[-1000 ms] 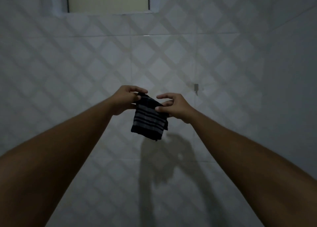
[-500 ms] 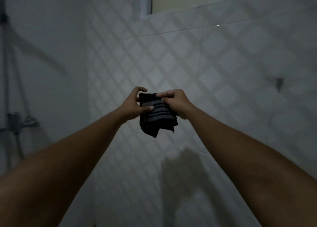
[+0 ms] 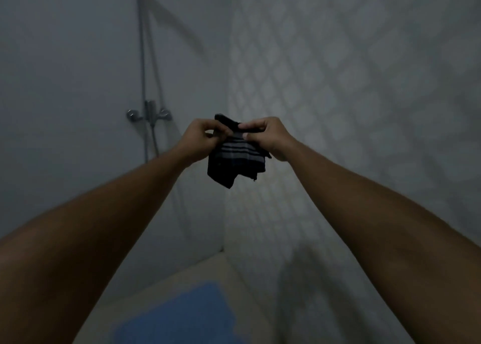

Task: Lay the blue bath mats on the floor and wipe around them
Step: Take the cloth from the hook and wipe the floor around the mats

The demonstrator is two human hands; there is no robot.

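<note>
Blue mat [image 3: 179,317] on floor [image 3: 208,268] | L hand [image 3: 200,138], R hand [image 3: 265,135] above it, pinch striped cloth [image 3: 234,161]

The blue bath mat [image 3: 182,315] runs off the bottom edge, dim and blurred, so its texture and whether it is 1 mat or more cannot be told. The top of the dark striped cloth [image 3: 235,164] is hidden inside the pinching fingers of the left hand [image 3: 201,138] and right hand [image 3: 265,137]. The shower rail [image 3: 141,44] is cut off at the top edge.
</note>
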